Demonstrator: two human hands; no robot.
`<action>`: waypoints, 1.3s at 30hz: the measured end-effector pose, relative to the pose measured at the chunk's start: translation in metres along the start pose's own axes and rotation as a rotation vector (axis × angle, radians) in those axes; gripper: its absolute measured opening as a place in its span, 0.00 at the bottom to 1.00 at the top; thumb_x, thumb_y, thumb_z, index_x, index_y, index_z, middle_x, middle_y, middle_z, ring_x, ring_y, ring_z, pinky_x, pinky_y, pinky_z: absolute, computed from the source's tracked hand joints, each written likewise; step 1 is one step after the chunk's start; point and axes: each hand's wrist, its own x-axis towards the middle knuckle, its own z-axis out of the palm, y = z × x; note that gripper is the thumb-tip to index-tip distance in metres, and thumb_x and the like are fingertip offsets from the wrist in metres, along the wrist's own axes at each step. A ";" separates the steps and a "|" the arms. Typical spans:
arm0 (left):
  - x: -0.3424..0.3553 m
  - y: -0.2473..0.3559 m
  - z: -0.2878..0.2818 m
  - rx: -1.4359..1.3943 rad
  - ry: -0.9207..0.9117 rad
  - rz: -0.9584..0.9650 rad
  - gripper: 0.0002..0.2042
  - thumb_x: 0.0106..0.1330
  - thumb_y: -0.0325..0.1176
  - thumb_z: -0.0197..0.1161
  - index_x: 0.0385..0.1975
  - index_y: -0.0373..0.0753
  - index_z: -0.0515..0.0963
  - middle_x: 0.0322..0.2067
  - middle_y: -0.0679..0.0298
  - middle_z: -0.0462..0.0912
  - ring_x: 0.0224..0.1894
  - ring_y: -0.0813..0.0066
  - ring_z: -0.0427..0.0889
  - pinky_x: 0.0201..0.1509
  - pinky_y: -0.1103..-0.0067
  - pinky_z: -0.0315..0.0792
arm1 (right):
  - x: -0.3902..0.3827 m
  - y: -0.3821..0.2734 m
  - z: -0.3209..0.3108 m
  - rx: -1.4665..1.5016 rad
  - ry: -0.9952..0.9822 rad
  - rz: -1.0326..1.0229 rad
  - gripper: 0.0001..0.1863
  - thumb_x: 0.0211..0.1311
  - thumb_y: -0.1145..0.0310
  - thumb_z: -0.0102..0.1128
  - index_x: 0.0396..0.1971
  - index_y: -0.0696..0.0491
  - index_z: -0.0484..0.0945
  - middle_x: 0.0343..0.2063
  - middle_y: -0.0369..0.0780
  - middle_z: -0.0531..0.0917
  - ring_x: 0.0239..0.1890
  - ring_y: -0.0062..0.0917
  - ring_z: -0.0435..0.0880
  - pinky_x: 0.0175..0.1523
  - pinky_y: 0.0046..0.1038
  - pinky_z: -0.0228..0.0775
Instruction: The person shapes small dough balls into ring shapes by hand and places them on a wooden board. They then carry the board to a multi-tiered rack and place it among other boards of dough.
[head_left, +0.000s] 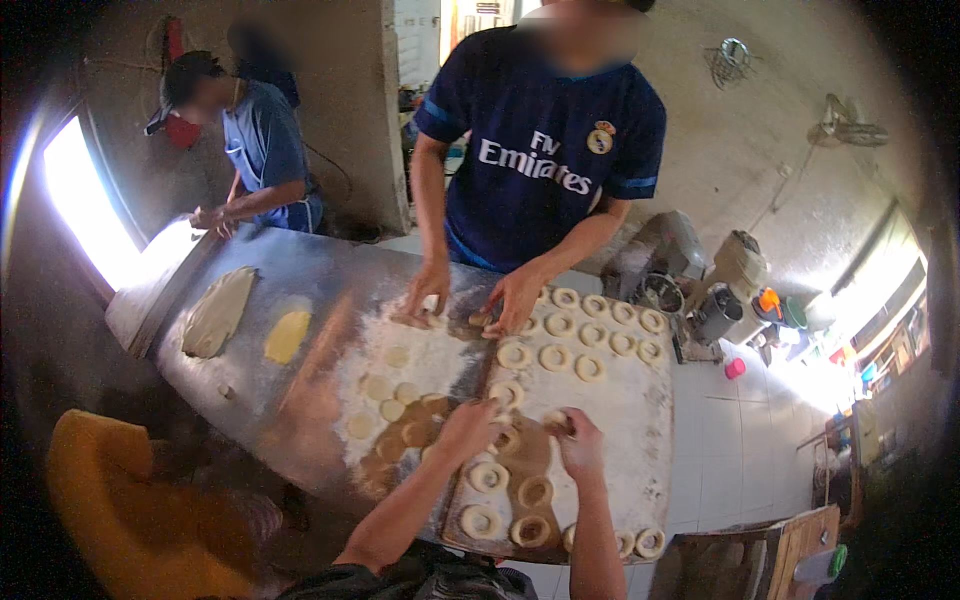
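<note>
My right hand (582, 446) is over the floured board (640, 450), its fingers pinched on a small pale piece of dough (556, 423). My left hand (470, 430) is closed at the board's left edge, beside a dough ring (506, 393) and above another dough ring (489, 477); what its fingers hold, if anything, is hidden. Several dough rings (590, 368) lie in rows at the far end of the board, and others (481, 521) lie near me. Left of the board, flat dough rounds (391, 410) are scattered on the floured tabletop.
A co-worker in a dark blue shirt (540, 130) stands opposite, both hands at the table. Another person (265, 140) works at the far left. A dough sheet (222, 312) and a yellow dough piece (289, 336) lie on the metal table (250, 400). Machines (735, 265) stand behind right.
</note>
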 end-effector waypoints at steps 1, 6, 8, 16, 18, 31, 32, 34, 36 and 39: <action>-0.018 -0.024 -0.029 0.044 -0.053 -0.159 0.17 0.62 0.40 0.67 0.47 0.38 0.79 0.41 0.50 0.84 0.48 0.48 0.82 0.51 0.60 0.75 | 0.013 -0.025 0.036 -0.047 -0.100 -0.080 0.19 0.56 0.65 0.67 0.49 0.51 0.79 0.37 0.49 0.86 0.42 0.45 0.86 0.48 0.39 0.76; -0.059 -0.093 -0.083 0.061 0.064 -0.054 0.14 0.63 0.31 0.65 0.47 0.35 0.79 0.42 0.48 0.84 0.47 0.48 0.83 0.49 0.59 0.76 | 0.095 -0.059 0.194 -0.124 -0.359 -0.196 0.20 0.54 0.62 0.68 0.46 0.55 0.82 0.38 0.50 0.85 0.44 0.45 0.85 0.53 0.41 0.74; -0.054 -0.105 -0.100 0.018 0.160 -0.105 0.12 0.63 0.30 0.64 0.46 0.35 0.81 0.42 0.48 0.84 0.46 0.48 0.83 0.49 0.59 0.76 | 0.124 -0.046 0.221 -0.343 -0.355 -0.344 0.17 0.55 0.62 0.68 0.43 0.54 0.82 0.38 0.48 0.84 0.43 0.42 0.83 0.54 0.42 0.73; 0.011 -0.209 -0.164 0.182 0.416 0.010 0.12 0.60 0.31 0.67 0.43 0.39 0.83 0.35 0.49 0.85 0.40 0.48 0.84 0.45 0.58 0.75 | 0.131 -0.071 0.239 -0.450 -0.325 -0.193 0.12 0.60 0.64 0.67 0.38 0.55 0.79 0.33 0.42 0.86 0.38 0.39 0.85 0.46 0.41 0.77; 0.009 -0.207 -0.164 0.316 0.596 0.098 0.14 0.62 0.34 0.67 0.46 0.38 0.81 0.35 0.51 0.85 0.38 0.49 0.84 0.45 0.57 0.75 | 0.120 -0.077 0.226 -0.076 -0.384 -0.002 0.12 0.60 0.67 0.68 0.39 0.56 0.78 0.35 0.40 0.85 0.36 0.31 0.85 0.43 0.34 0.77; -0.043 -0.076 -0.202 -0.313 0.137 0.071 0.17 0.59 0.32 0.72 0.47 0.35 0.78 0.35 0.55 0.84 0.38 0.59 0.85 0.45 0.68 0.78 | 0.049 -0.191 0.185 -0.208 -0.002 -0.278 0.28 0.55 0.71 0.69 0.54 0.55 0.67 0.39 0.50 0.78 0.48 0.46 0.80 0.50 0.37 0.73; -0.044 -0.061 -0.207 -0.266 0.161 0.067 0.16 0.60 0.30 0.71 0.45 0.34 0.76 0.34 0.55 0.83 0.38 0.56 0.84 0.46 0.67 0.78 | 0.053 -0.181 0.193 -0.203 0.026 -0.309 0.27 0.56 0.70 0.68 0.55 0.55 0.67 0.40 0.50 0.78 0.50 0.44 0.79 0.51 0.37 0.73; -0.042 -0.056 -0.198 -0.061 0.370 0.124 0.14 0.60 0.26 0.68 0.43 0.32 0.73 0.34 0.54 0.80 0.39 0.51 0.82 0.48 0.64 0.76 | 0.065 -0.172 0.201 -0.183 0.090 -0.394 0.26 0.59 0.69 0.66 0.56 0.54 0.66 0.43 0.49 0.78 0.54 0.41 0.78 0.53 0.37 0.72; -0.041 -0.069 -0.168 -0.040 0.612 0.200 0.13 0.62 0.23 0.61 0.45 0.31 0.68 0.35 0.52 0.76 0.41 0.48 0.80 0.54 0.62 0.72 | 0.050 -0.182 0.188 0.300 -0.312 -0.228 0.25 0.61 0.69 0.63 0.58 0.53 0.67 0.44 0.43 0.79 0.51 0.35 0.79 0.53 0.37 0.72; -0.032 -0.074 -0.138 -0.546 0.543 0.404 0.12 0.68 0.25 0.53 0.49 0.31 0.65 0.33 0.54 0.74 0.39 0.53 0.78 0.55 0.62 0.71 | 0.034 -0.153 0.179 1.006 -0.503 0.045 0.21 0.65 0.75 0.57 0.58 0.53 0.70 0.48 0.40 0.76 0.52 0.29 0.78 0.55 0.32 0.71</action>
